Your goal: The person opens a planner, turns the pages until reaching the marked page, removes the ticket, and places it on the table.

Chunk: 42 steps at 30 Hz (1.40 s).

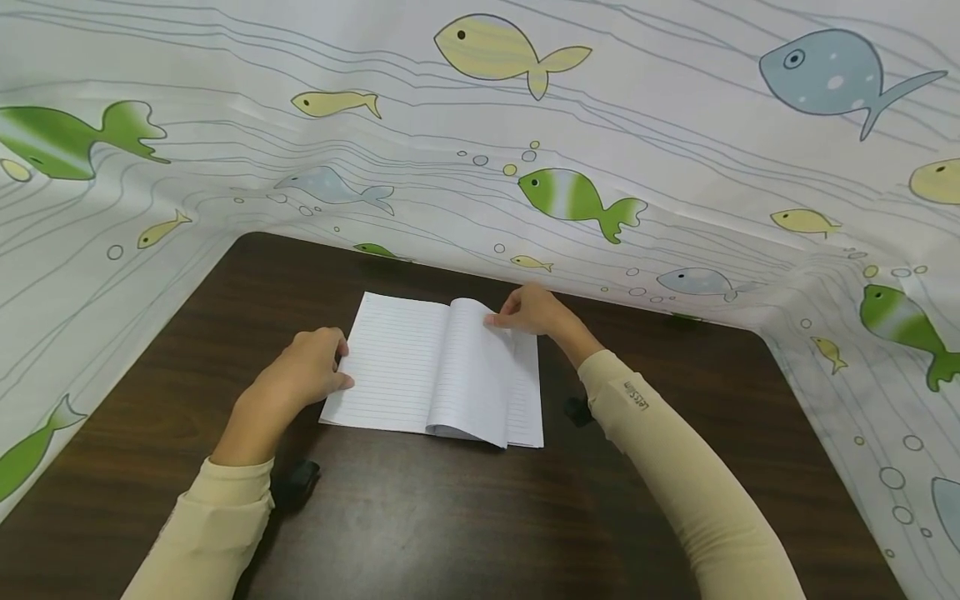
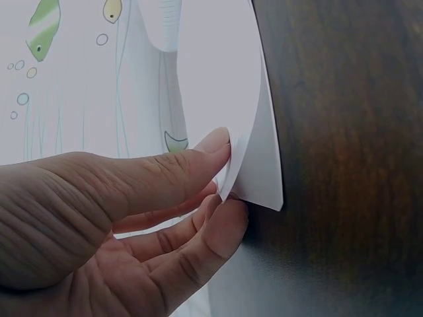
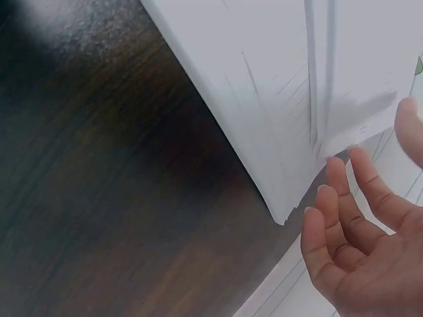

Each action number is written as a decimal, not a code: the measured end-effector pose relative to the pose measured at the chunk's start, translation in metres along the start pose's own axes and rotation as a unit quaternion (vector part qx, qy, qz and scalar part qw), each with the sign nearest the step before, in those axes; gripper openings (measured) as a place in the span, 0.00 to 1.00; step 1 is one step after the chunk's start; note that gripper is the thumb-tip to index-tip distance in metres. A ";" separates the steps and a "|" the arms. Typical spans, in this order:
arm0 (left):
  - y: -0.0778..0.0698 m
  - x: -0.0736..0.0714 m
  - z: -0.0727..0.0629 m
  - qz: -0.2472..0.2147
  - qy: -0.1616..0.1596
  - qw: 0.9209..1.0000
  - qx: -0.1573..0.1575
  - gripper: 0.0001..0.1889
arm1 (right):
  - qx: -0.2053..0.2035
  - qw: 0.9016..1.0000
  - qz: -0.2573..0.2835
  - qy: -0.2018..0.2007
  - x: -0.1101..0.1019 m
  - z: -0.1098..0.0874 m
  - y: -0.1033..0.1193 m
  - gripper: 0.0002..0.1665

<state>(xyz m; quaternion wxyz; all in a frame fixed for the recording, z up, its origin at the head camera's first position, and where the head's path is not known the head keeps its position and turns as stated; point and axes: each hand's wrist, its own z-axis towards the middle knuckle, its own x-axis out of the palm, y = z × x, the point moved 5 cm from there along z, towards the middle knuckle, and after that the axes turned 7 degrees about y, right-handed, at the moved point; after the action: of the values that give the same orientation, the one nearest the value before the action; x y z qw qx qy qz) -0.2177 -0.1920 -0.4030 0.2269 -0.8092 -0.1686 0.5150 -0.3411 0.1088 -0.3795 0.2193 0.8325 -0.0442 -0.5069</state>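
Note:
An open notebook (image 1: 393, 362) with lined white pages lies on the dark table. Its left edge is pinched by my left hand (image 1: 303, 367); in the left wrist view the thumb and fingers (image 2: 221, 228) meet on white pages, with another sheet or cover beneath. One page (image 1: 476, 375) stands curved over the right half, partly hiding the lined sheet below. At this page's upper right edge is my right hand (image 1: 531, 310). The right wrist view shows its thumb (image 3: 411, 129) apart from the loosely bent fingers, with a fingertip at the paper's edge.
Brown wooden table (image 1: 420, 517) surrounds the notebook. A white sheet (image 1: 450, 125) printed with fish rises along the back and both sides. Dark objects (image 1: 296, 483) sit by both wrists, seemingly worn on them.

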 end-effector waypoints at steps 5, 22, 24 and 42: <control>0.001 0.000 0.000 0.001 -0.003 1.000 0.001 0.22 | 0.012 1.000 -0.019 0.016 0.008 0.002 -0.003 0.33; -0.001 0.000 0.002 0.002 -0.003 1.000 0.002 0.21 | 0.008 0.999 -0.039 -0.026 0.019 0.005 -0.006 0.37; -0.001 -0.001 0.002 0.002 -0.004 1.000 0.002 0.21 | 0.006 0.999 -0.028 -0.041 0.017 0.004 -0.006 0.33; 0.002 -0.002 0.001 0.004 -0.008 1.000 0.012 0.20 | -0.017 0.998 0.008 -0.067 -0.022 -0.005 -0.006 0.17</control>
<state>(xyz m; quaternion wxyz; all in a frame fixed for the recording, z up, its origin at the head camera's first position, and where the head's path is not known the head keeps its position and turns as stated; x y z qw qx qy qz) -0.2197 -0.1940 -0.4033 0.2333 -0.8029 -0.1613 0.5244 -0.3481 0.1219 -0.3621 0.2340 0.7922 -0.0569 -0.5608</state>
